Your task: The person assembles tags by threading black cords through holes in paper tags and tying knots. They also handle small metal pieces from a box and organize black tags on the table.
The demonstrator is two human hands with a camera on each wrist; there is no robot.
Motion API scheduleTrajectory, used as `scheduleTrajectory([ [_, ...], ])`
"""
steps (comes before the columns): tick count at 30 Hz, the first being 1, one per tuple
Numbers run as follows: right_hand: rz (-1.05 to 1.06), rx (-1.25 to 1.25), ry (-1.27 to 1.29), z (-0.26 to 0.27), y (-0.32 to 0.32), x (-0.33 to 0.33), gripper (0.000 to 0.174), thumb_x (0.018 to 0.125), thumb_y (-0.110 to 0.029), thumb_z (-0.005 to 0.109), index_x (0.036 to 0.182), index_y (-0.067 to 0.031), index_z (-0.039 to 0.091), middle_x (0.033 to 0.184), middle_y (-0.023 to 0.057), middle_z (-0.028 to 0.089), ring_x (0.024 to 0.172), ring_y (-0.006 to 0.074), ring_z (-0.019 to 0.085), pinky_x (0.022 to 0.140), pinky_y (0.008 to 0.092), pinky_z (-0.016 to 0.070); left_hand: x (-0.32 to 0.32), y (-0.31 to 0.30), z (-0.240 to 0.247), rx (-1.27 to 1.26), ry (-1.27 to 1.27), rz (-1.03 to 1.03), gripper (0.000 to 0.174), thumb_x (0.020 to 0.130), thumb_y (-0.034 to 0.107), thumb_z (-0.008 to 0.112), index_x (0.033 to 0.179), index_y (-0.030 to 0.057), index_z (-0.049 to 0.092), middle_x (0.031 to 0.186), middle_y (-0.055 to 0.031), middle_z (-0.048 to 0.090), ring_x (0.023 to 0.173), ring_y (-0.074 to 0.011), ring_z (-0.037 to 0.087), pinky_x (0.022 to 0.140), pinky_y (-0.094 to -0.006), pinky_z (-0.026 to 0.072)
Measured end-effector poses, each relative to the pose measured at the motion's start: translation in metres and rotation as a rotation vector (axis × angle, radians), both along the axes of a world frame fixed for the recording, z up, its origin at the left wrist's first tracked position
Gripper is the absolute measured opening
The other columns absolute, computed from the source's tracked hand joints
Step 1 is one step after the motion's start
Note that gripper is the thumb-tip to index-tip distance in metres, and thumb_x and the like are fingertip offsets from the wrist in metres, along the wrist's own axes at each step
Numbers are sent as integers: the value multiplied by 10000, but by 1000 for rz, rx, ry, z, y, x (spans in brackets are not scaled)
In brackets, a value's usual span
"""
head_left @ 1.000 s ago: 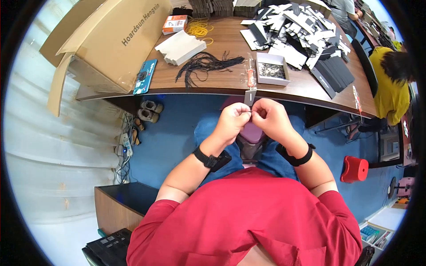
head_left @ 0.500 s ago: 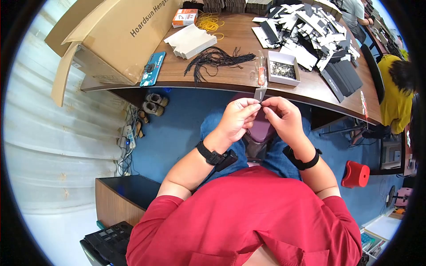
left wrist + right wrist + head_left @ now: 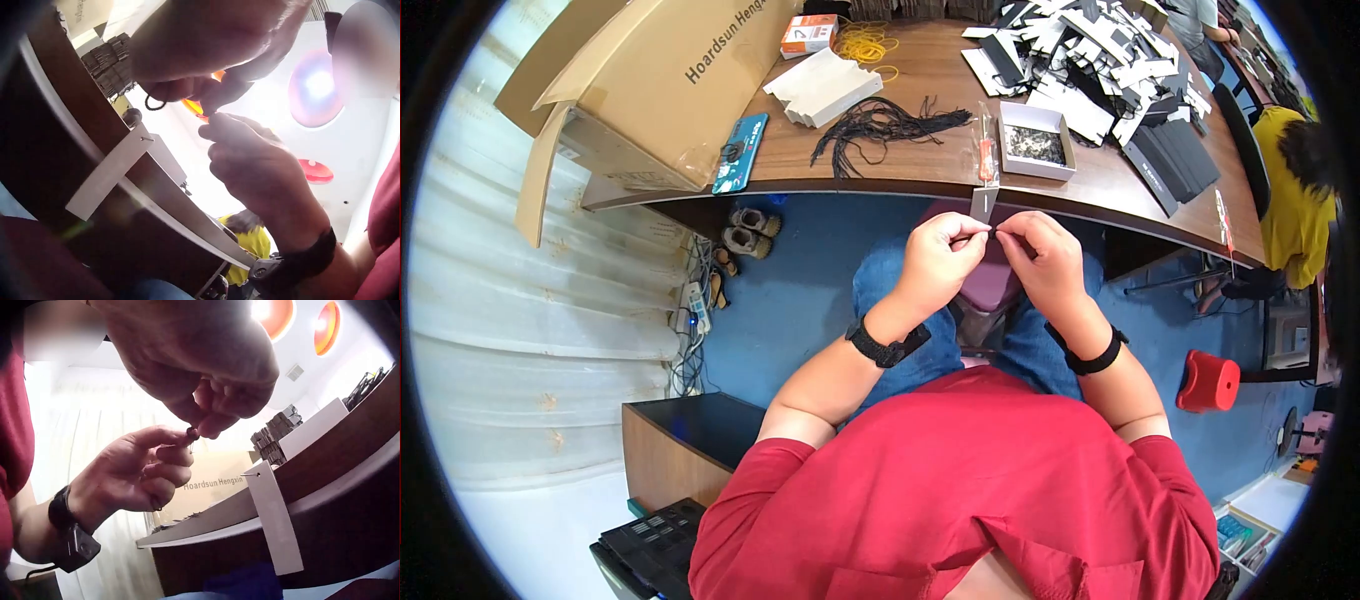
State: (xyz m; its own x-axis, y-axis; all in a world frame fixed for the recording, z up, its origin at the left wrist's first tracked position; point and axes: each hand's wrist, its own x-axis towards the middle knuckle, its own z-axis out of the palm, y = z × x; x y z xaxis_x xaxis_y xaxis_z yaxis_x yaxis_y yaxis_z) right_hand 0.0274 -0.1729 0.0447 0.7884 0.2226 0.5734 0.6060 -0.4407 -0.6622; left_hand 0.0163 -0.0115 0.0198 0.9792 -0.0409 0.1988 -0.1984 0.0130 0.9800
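Observation:
In front of the desk edge my left hand [image 3: 940, 258] and right hand [image 3: 1045, 255] meet fingertip to fingertip. Between them, both pinch a thin black cord with a small dark knot-like lump [image 3: 192, 432]; a fine pin-like bit sticks down beside the lump. A loop of the black cord [image 3: 153, 103] pokes out from the left hand. Right beyond the fingers a hang tag [image 3: 985, 203] with a hole hangs over the desk edge; its pale side [image 3: 275, 519] faces the right wrist camera.
On the desk [image 3: 920, 70] lie a bundle of black cords [image 3: 885, 130], a white box of small dark pieces [image 3: 1037, 140], white card strips [image 3: 825, 88] and a pile of black and white tags [image 3: 1100, 65]. A carton [image 3: 670, 95] stands left. Another person [image 3: 1295, 200] sits right.
Half a second ago the left fingers were more spread; now they are curled in closer. The hands stay together by the tag, while the head view has shifted slightly.

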Motion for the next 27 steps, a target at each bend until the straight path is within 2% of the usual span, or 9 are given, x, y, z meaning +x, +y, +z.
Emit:
scheduleTrajectory([
  [4, -10, 10, 35, -4, -5, 0, 101, 733, 3, 697, 803, -21, 628, 760, 106, 627, 666, 246, 624, 585, 308, 491, -2, -4, 0, 103, -19, 34, 115, 850, 21, 635, 954, -9, 676, 767, 31, 625, 652, -5, 486, 587, -159, 403],
  [10, -9, 43, 109, -3, -12, -3, 99, 741, -7, 700, 805, -22, 626, 738, 98, 612, 618, 213, 596, 552, 288, 469, -6, -4, 10, 218, -30, 27, 121, 849, 43, 638, 952, -5, 678, 676, 76, 535, 582, 4, 409, 512, -169, 337],
  [18, -17, 56, 115, -5, -13, -3, 85, 758, -32, 696, 813, -23, 633, 732, 95, 614, 603, 192, 587, 539, 276, 460, -6, -7, 9, 53, 47, 18, 80, 857, 35, 624, 909, -12, 663, 623, 98, 468, 547, 13, 366, 476, -168, 286],
  [21, -28, 46, 176, -2, -13, -4, 85, 766, -41, 692, 835, -20, 645, 725, 78, 620, 607, 150, 585, 542, 258, 458, -5, -6, 9, 44, 56, 23, 81, 856, 36, 626, 909, -13, 662, 628, 97, 474, 552, 14, 369, 479, -165, 288],
  [24, 24, 112, 365, -6, -15, -4, 112, 775, -22, 680, 884, -23, 658, 750, 55, 625, 626, 105, 574, 564, 236, 458, -1, -5, 5, 34, 59, 17, 82, 855, 40, 631, 910, -12, 663, 638, 93, 490, 558, 14, 376, 485, -164, 295],
  [27, 171, 458, 556, -2, -11, -3, 156, 777, -2, 674, 931, -20, 661, 805, 41, 625, 659, 79, 565, 589, 222, 457, -1, -4, 6, 42, 51, -4, 88, 858, 45, 633, 914, -14, 664, 648, 86, 510, 569, 14, 387, 495, -162, 308],
])
